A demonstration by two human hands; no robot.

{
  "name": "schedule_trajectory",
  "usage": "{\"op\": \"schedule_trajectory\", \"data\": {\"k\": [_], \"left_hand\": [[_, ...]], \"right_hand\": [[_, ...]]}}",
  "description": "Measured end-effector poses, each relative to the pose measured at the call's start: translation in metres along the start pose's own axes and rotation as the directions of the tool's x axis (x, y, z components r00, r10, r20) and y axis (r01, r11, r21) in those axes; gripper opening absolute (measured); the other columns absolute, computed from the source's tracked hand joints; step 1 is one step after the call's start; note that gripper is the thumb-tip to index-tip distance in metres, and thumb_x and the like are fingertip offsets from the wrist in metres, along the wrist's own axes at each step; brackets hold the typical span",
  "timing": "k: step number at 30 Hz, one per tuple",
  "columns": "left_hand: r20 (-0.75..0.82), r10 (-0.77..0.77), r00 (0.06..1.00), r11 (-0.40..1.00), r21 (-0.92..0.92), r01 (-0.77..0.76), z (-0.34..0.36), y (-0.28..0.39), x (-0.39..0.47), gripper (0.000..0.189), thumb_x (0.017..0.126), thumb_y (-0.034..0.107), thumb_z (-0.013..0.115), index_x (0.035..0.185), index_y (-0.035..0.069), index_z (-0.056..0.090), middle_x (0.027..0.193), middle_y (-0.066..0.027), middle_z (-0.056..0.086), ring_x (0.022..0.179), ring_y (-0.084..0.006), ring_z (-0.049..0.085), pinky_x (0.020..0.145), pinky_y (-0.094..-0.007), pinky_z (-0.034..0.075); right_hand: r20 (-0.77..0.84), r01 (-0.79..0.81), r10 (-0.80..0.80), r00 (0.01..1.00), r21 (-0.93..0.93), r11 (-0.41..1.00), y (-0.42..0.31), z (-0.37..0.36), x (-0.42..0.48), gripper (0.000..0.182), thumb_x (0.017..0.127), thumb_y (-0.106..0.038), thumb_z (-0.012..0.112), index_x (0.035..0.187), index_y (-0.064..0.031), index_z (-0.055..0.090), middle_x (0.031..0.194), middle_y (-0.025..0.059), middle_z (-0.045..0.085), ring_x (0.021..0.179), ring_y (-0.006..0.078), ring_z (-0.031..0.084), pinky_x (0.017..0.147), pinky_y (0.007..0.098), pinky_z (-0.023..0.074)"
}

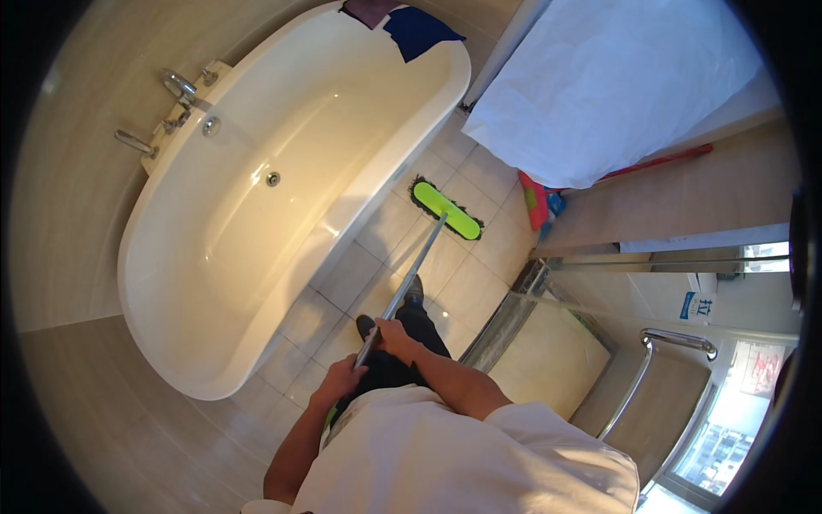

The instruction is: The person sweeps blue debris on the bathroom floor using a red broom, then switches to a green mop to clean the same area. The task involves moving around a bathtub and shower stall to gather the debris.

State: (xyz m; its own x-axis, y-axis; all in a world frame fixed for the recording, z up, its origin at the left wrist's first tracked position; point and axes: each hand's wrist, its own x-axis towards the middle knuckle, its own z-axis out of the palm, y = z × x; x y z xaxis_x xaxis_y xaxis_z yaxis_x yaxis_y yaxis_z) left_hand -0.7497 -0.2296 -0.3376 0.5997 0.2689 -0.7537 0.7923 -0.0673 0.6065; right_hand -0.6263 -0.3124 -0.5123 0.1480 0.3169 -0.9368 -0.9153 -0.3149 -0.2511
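A flat mop with a lime-green head (461, 222) and dark fringe rests on the floor tiles ahead of me. Its metal handle (414, 266) slants back towards my body. Closer to my waist, my left hand (341, 378) is wrapped around the handle's near part. My right hand (393, 339) grips the same handle a little further forward. Some green of the handle's end shows beside my waist, partly hidden by my left wrist. My dark shoes (414, 292) stand on the tiles under the handle.
A white bathtub (411, 170) runs along the left, with chrome taps (176, 87) and dark cloths (420, 32) over its far rim. To the right are a white sheet (591, 83), a red-handled tool (536, 199), a glass shower enclosure with a raised sill (501, 331), and a chrome bar handle (677, 340).
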Motion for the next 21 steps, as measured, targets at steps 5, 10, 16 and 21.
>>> {"op": "schedule_trajectory", "data": {"k": [5,10,16,21], "left_hand": [[-0.084,0.217,0.973,0.967,0.159,-0.202,0.007,0.002,0.023,0.018,0.081,0.020,0.054,0.085,0.003,0.049,0.057,-0.0102,0.052,0.043,-0.0186,0.051,0.043,-0.0335,0.042],[0.058,-0.076,0.995,0.996,-0.051,0.079,0.003,0.053,0.040,0.020,0.081,0.018,0.053,0.096,0.005,0.048,0.057,-0.0077,0.052,0.041,-0.0158,0.050,0.040,-0.0308,0.041],[-0.004,0.041,0.999,0.996,0.080,-0.040,0.015,0.101,0.106,0.035,0.081,0.018,0.053,0.113,0.005,0.046,0.058,-0.0089,0.053,0.042,-0.0166,0.051,0.040,-0.0304,0.041],[-0.003,-0.039,0.999,0.999,0.011,0.039,0.033,0.179,0.180,0.047,0.081,0.019,0.052,0.124,0.005,0.039,0.054,-0.0120,0.052,0.040,-0.0203,0.052,0.038,-0.0336,0.042]], "right_hand": [[-0.042,0.009,-0.007,0.999,0.036,0.999,-0.020,-0.007,0.006,0.025,0.078,-0.022,0.056,0.085,0.0013,0.050,0.070,0.0110,0.052,0.064,0.0261,0.057,0.048,0.0437,0.0468],[-0.078,0.004,0.003,0.997,0.088,0.996,-0.065,-0.013,0.002,0.023,0.077,-0.019,0.058,0.081,0.0020,0.051,0.066,0.0111,0.052,0.059,0.0266,0.056,0.048,0.0435,0.0451],[-0.060,0.049,-0.044,0.997,0.090,0.995,-0.145,-0.037,0.005,0.019,0.077,-0.017,0.057,0.076,0.0004,0.051,0.068,0.0119,0.054,0.060,0.0250,0.054,0.048,0.0448,0.0443],[-0.122,0.119,-0.119,0.985,-0.004,0.993,-0.240,-0.085,0.047,0.021,0.076,-0.016,0.059,0.069,0.0018,0.052,0.059,0.0122,0.052,0.046,0.0248,0.051,0.038,0.0368,0.0425]]}}
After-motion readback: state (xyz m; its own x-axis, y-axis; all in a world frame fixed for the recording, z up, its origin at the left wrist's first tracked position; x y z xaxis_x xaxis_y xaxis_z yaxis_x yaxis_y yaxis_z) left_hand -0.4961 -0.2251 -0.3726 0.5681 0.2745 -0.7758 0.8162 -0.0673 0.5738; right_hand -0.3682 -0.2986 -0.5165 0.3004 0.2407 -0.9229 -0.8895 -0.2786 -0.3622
